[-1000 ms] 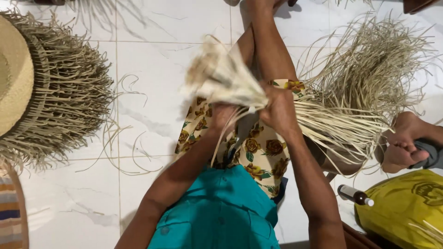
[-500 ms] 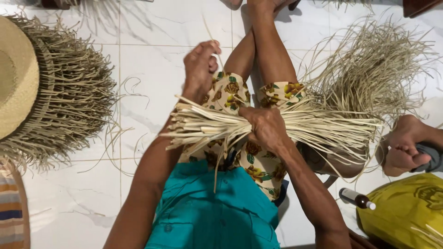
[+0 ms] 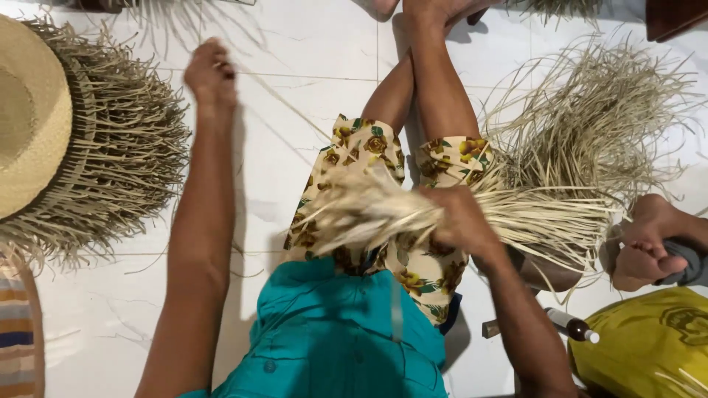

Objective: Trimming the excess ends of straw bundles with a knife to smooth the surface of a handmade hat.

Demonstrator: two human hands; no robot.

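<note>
Right hand (image 3: pixel 461 221): clenched around a bundle (image 3: pixel 383 214) of pale straw, over the lap.
Left hand (image 3: pixel 210 74): raised far out to the left, fingers pinched shut on one thin strand (image 3: pixel 284 107).
Strand: it runs in a slanted line from the left hand down and right toward the bundle. Its long way goes from upper left to lower right.
Bundle: it lies crosswise over the flowered shorts (image 3: pixel 361 147). The loose ends fan out left of the right hand, and the longer part sticks out to the right.
Which way: the bundle is to the right of and below the left hand, well apart from it. The right hand is the nearer one, since it holds the bundle. Only the strand joins the two hands.
Body: the person sits on the white tile floor (image 3: pixel 295 44) with legs stretched out ahead, in a teal shirt (image 3: pixel 332 339).
Right side: a big loose pile of straw (image 3: pixel 597 125) lies just beside the right leg.
Left side: a half-woven straw hat (image 3: pixel 33 118) with long fringe lies on the floor, well apart from the left hand.
Lower right: another person's foot (image 3: pixel 649 247), a small dark bottle (image 3: pixel 571 324) and a yellow bag (image 3: pixel 649 346).
</note>
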